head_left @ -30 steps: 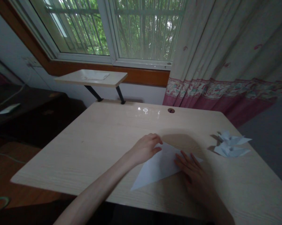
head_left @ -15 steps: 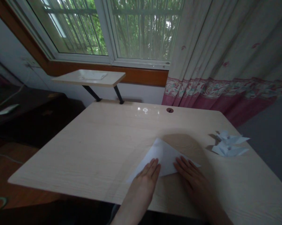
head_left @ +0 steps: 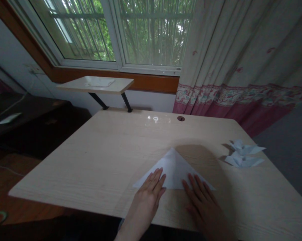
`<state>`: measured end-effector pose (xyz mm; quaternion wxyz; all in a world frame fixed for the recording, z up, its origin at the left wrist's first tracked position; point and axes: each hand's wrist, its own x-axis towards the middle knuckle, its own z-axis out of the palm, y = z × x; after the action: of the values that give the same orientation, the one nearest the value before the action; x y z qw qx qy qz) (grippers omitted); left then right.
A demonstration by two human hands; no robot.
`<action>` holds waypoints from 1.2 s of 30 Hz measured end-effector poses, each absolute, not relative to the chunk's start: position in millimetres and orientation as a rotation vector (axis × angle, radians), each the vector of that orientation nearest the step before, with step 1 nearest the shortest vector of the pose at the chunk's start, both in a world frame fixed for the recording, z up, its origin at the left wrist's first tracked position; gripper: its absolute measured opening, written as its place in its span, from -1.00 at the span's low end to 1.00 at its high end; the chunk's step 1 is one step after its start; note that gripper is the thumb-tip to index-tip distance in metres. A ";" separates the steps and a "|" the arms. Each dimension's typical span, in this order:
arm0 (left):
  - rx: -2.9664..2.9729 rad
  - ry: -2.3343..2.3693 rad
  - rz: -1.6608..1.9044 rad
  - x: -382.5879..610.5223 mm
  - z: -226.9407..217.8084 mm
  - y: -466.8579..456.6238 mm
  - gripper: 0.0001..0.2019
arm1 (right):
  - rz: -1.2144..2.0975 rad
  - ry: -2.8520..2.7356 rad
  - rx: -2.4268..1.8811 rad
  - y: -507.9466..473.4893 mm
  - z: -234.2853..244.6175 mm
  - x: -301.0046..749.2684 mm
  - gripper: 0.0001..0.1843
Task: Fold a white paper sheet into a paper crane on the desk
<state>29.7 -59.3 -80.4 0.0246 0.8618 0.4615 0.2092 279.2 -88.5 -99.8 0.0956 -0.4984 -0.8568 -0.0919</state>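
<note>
White paper lies flat — a broad triangle.

The paper is showing plain bluish white, and the folded papers are sharing that pale tint. The desk is displaying light beige with faint wood grain, the shelf is matching it, and the legs are showing black. The curtain is wearing cream with scattered pink motifs, a floral band and deep pink below. The trim is showing orange-brown and the window frame is showing white.
</note>
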 end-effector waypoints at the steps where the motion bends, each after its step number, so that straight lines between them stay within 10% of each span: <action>1: 2.653 1.447 0.663 29.6 -82.1 -60.2 -0.61 | -0.294 -2.545 -1.466 -90.3 -99.5 279.0 -0.31; 10: 2.702 1.456 0.585 28.1 -86.5 -61.5 -0.56 | -0.105 -2.419 -1.523 -70.7 -74.9 278.6 -0.65; 36: 2.593 1.730 0.929 15.5 -99.2 -64.7 -0.69 | 0.173 -2.626 -0.999 38.1 -72.4 273.3 -0.60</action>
<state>15.5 -64.7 -99.2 -0.0554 0.7959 0.5312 0.2851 273.3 38.1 -72.4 0.1626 -0.3501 -0.9205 0.0605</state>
